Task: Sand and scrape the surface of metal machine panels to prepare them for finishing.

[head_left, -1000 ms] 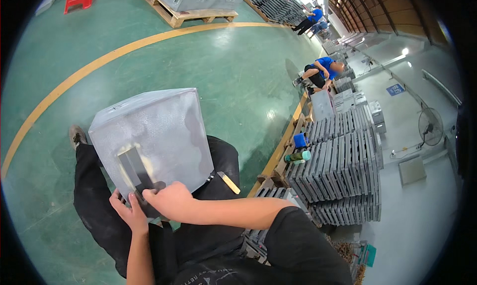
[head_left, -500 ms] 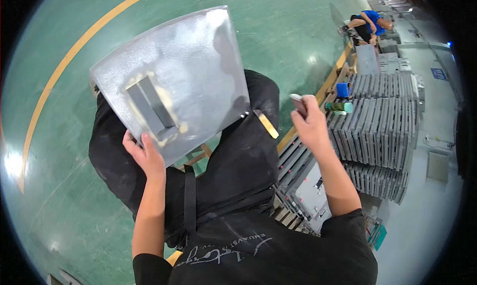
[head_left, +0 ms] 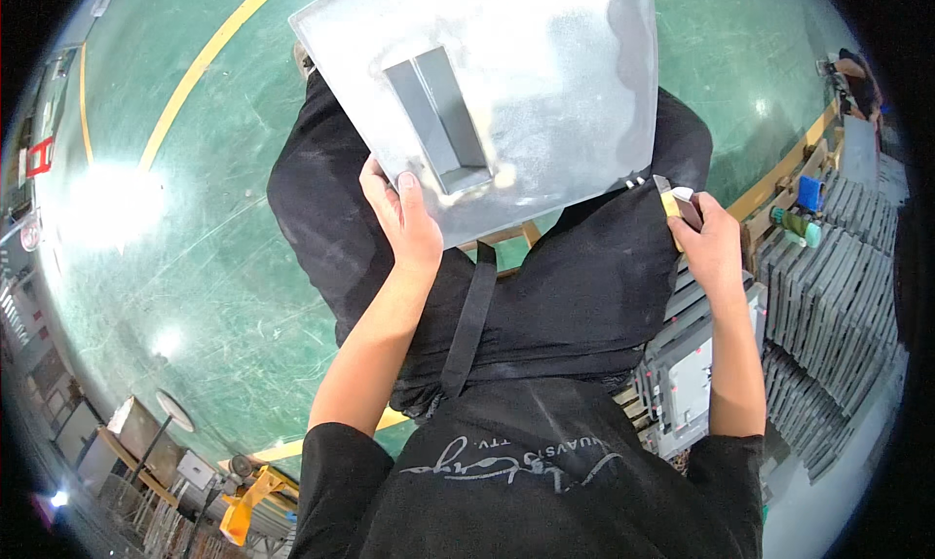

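A grey metal panel (head_left: 555, 92) with a rectangular recess (head_left: 443, 121) lies tilted across my thighs. Pale filler rings the recess, and darker patches mark the panel's right side. My left hand (head_left: 407, 223) grips its near left edge, thumb on top and fingers mostly hidden beneath. Over my right thigh, my right hand (head_left: 715, 245) is closed on a flat dark brown piece (head_left: 690, 211) with a white edge, perhaps folded sandpaper. Right at those fingers is a scraper with a yellow handle (head_left: 670, 204) and a grey blade; whether the fingers also grip it, I cannot tell.
Stacks of grey panels (head_left: 828, 286) stand at the right, with a blue container (head_left: 809, 193) and a green cylinder (head_left: 794, 226) beside them. Another person (head_left: 859, 84) is at the far right. A yellow machine part (head_left: 243, 510) shows at the lower left.
My right hand has come in to the scraper on my thigh, still with the brown piece. My left hand keeps hold of the panel. The whole view has swung, shifting the scene rightward.
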### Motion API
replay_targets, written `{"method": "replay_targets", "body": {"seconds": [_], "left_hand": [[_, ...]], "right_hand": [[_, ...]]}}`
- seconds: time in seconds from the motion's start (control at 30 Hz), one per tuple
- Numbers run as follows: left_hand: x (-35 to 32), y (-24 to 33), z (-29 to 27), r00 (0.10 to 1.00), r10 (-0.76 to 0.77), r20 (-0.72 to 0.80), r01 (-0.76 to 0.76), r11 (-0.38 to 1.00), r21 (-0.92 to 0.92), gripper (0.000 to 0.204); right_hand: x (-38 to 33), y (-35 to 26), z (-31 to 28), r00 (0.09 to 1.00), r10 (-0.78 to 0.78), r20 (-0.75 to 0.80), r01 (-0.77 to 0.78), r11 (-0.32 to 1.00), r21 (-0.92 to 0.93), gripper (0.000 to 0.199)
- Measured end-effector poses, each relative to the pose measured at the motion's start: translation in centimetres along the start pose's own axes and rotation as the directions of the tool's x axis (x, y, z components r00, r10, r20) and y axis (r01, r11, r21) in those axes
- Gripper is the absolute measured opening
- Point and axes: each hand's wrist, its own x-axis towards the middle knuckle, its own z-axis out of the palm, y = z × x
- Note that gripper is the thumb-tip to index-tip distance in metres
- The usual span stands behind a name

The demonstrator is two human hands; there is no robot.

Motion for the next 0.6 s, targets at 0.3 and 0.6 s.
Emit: {"method": "replay_targets", "body": {"seconds": [0.3,0.6], "left_hand": [[0.4,-0.4,0.2,0.973,0.231,0.023,-0.232,0.964,0.131,0.056],[-0.7,1.3,-1.9,0.814,0.512,0.274,-0.551,0.533,0.642,0.056]], "right_hand": [[-2.7,-6.0,1.7,0.958,-0.276,0.082,0.127,0.660,0.740,0.025],[-1.0,-17.2,9.0,0.888,-0.447,0.106,-0.090,0.057,0.994,0.020]]}}
